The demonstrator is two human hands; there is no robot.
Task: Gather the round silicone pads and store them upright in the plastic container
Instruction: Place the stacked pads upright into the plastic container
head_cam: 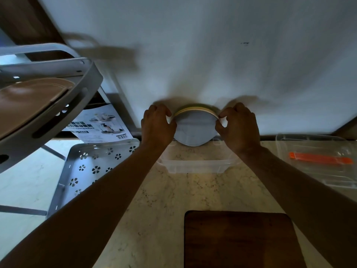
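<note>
A stack of round silicone pads [195, 126] stands on edge, its grey-blue face toward me, with cream and green rims showing along the top. My left hand [157, 122] grips the stack's left edge and my right hand [238, 126] pinches its right edge. The stack's lower part sits at the far side of a clear plastic container [197, 166] on the marble counter, close to the white wall. Whether the pads rest on the container's floor is hidden.
A dark wooden board [239, 238] lies near me on the counter. A second clear container [316, 161] holding an orange tool [320, 158] sits at right. At left are a white perforated tray [90, 169], a printed box [100, 124] and a tiered white rack [48, 97].
</note>
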